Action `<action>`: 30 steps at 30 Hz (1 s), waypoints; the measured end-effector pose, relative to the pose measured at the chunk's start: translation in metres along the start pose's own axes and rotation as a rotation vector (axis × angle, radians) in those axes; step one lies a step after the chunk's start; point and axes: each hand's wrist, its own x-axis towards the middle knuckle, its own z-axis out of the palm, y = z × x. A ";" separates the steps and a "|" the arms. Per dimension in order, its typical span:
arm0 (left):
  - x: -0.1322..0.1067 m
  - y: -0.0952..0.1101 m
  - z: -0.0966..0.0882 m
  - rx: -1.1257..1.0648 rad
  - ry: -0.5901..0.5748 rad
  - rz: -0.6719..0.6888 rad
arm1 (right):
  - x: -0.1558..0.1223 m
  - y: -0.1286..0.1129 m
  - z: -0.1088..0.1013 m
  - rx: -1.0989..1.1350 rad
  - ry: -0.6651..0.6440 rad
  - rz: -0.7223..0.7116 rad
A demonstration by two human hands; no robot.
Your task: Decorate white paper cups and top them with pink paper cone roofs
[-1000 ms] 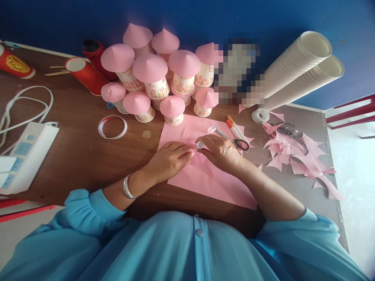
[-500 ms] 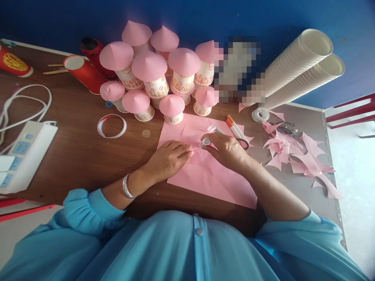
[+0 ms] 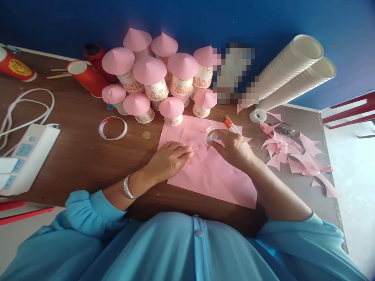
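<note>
Blue wall runs behind a brown wooden table (image 3: 79, 152). Near its middle a pink paper circle (image 3: 198, 152) lies on a pink sheet (image 3: 216, 181). The left hand (image 3: 168, 160) rests at the circle's nine o'clock, with its fingers (image 3: 183, 153) pressed together and flat on the edge, pinning it. The right hand (image 3: 234, 146) sits at two o'clock. Its fingers pinch a clear tube (image 3: 212, 137), a glue stick by the look of it, whose tip is at the circle's rim near one o'clock. Doing this well, I judge, means a firm flat hold so the paper cannot slide or curl. It also means a light touch of the tip and strokes that stay inside the rim, off the sheet beneath. Orange markers (image 3: 231, 125) lie just beyond the right hand at twelve o'clock, and pink scraps (image 3: 295, 156) are strewn at three o'clock. Paper cups with pink cone tops (image 3: 149, 74) cluster at eleven o'clock. Stacked white cups (image 3: 293, 70) lie at two o'clock, and a power strip (image 3: 26, 156) sits far off at nine o'clock.
</note>
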 end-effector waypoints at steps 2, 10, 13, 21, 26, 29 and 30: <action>0.000 0.000 0.000 -0.002 -0.012 0.004 | 0.003 -0.005 -0.003 0.036 0.062 0.023; 0.002 0.001 -0.002 0.019 -0.015 -0.018 | 0.010 -0.024 0.024 0.038 -0.130 -0.094; 0.003 0.001 -0.003 0.016 -0.029 -0.016 | 0.009 -0.021 0.026 0.023 -0.137 -0.108; 0.000 0.000 -0.001 0.001 -0.039 -0.008 | 0.006 -0.005 0.016 -0.052 -0.151 -0.077; -0.001 0.000 0.001 -0.027 -0.020 -0.023 | 0.003 0.003 0.011 -0.079 -0.094 -0.042; -0.001 0.000 0.001 -0.040 -0.036 -0.027 | 0.004 -0.001 0.005 -0.009 -0.004 -0.035; -0.001 -0.001 0.001 -0.041 -0.041 -0.023 | 0.005 -0.004 0.004 0.019 0.021 -0.035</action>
